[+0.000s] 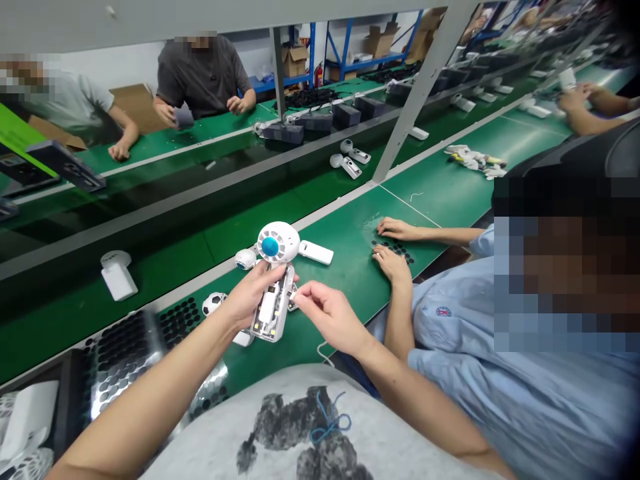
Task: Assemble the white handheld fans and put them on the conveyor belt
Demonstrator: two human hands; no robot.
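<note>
My left hand [249, 295] is wrapped round a white handheld fan [278, 243] with a blue hub, held up over the green bench. Its handle is uncovered, showing a white battery-like block and small electronic parts inside. My right hand [334, 316] is beside the handle's right side, thumb and forefinger pinched together; what they hold is too small to make out. Behind the held fan, another white fan handle [317, 253] and a small fan head [245, 259] lie on the bench. A piece with a football pattern [214, 303] rests left of my left wrist.
Sheets of round black pads [125, 353] lie at left, near a dark tray [64, 407] of white parts. A white fan [119, 275] sits on the green conveyor [200, 233]. Close at right, a co-worker's hands [393, 263] touch black pads. A grey post [417, 93] rises ahead.
</note>
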